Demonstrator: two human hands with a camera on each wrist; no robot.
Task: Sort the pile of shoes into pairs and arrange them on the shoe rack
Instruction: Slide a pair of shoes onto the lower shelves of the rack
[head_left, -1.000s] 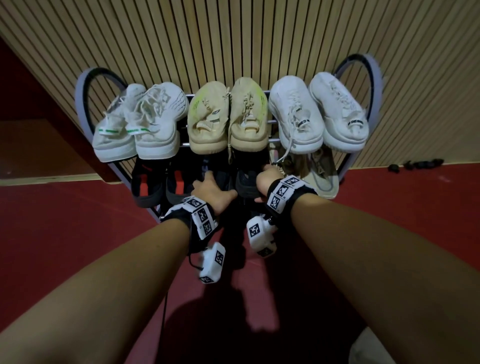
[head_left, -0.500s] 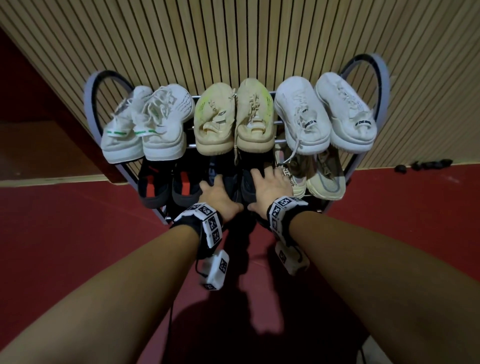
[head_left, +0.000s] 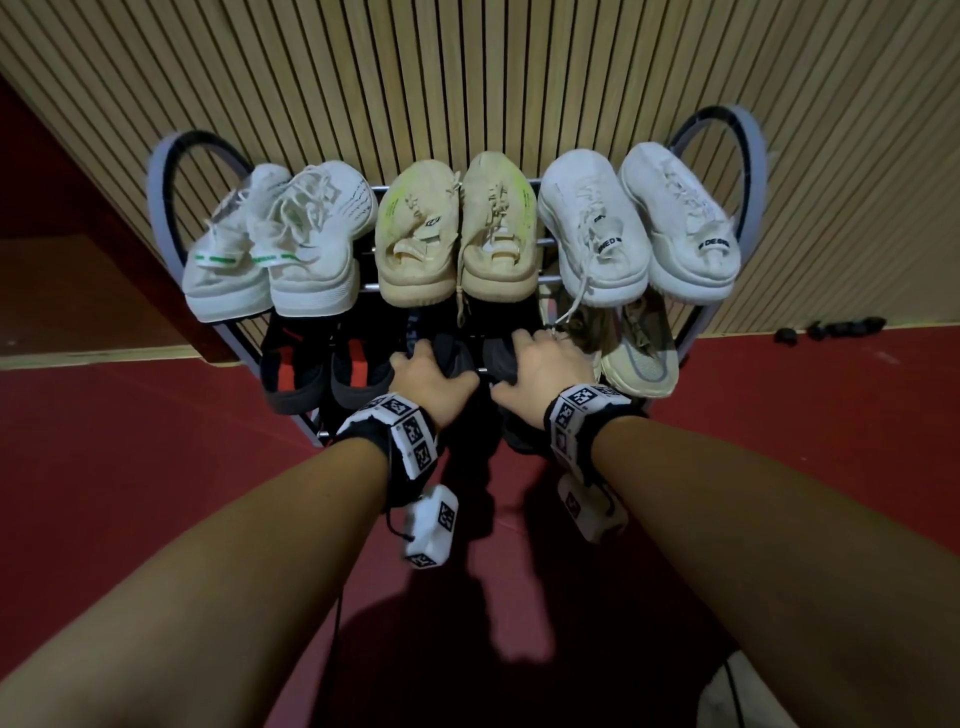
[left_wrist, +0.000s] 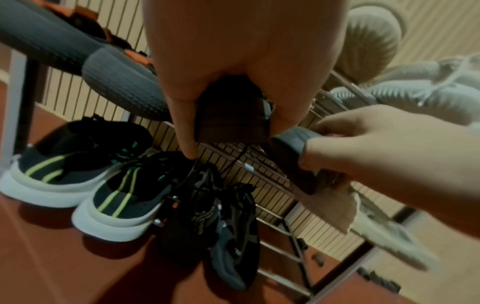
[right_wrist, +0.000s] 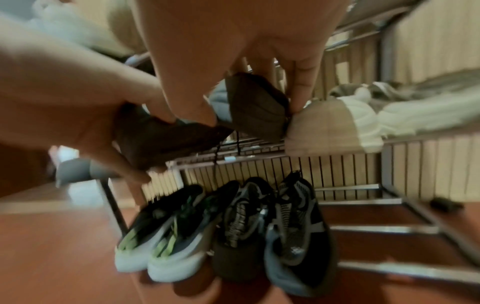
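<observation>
We've got the left hand (head_left: 434, 376) and right hand (head_left: 545, 364) each curled round the heel of one dark shoe (left_wrist: 231, 119) on the shoe rack (head_left: 727, 156) middle tier, so we'd push both in evenly, heels level, touching, then let go.

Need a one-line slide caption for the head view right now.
Both hands, left hand and right hand, seat a dark shoe pair on the shoe rack middle tier.

Slatted wood wall (head_left: 467, 78); red floor (head_left: 130, 493); small dark objects (head_left: 831, 328).
</observation>
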